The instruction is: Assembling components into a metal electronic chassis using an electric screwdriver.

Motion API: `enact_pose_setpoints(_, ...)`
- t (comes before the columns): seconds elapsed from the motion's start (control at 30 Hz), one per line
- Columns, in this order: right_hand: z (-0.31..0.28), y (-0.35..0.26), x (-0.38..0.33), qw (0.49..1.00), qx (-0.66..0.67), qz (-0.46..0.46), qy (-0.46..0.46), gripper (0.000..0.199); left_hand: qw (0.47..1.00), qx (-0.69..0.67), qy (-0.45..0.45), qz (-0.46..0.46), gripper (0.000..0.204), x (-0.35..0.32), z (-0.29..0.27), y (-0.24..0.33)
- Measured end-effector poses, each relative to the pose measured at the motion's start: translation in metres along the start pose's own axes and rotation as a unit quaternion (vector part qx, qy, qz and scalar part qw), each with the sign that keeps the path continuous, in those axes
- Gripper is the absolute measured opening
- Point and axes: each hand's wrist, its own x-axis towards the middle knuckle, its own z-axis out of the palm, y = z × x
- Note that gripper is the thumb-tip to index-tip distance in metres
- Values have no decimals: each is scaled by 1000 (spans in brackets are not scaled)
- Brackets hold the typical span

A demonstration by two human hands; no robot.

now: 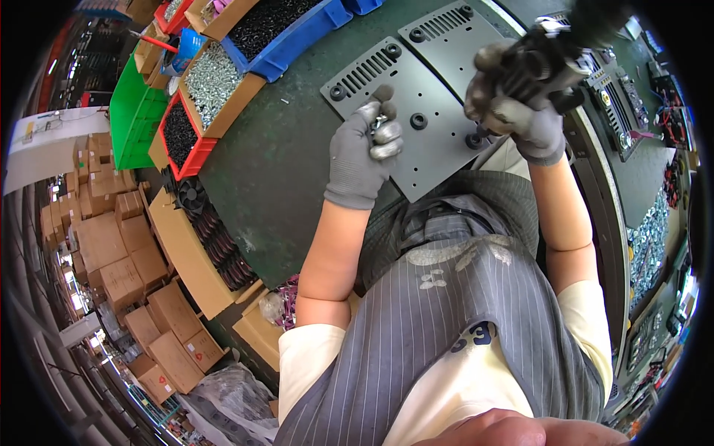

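Note:
My left hand (366, 152), in a grey glove with silvery fingertips, is closed over the near-left part of a dark metal panel (439, 152). Small shiny screws (378, 125) show between its curled fingers. Black round feet (419, 120) sit on the panel, which has a row of slots along its far edge. A second, similar panel (455, 37) lies beside it, farther right. My right hand (517, 119), gloved too, grips a black power screwdriver (547, 63) raised above the panels' right side. The tool's tip is hidden.
At the far left stand a blue bin (279, 63) of black screws, a cardboard box of silver screws (210, 85), a red bin (195, 157) and a green bin (137, 111). Black fans (192, 195) fill a carton at left. A curved rail (606, 201) edges the bench's right side.

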Motion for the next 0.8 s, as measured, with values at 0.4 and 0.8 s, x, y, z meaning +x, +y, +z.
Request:
enact_pose_setpoints(0.4, 31, -15, 12, 984, 110, -138, 5, 52, 984, 174, -1, 33, 24, -19, -1, -19)
enact_pose_setpoints(0.8, 39, -13, 7, 972, 137, -171, -84, 46, 978, -84, -142, -131, 27, -24, -11, -28)
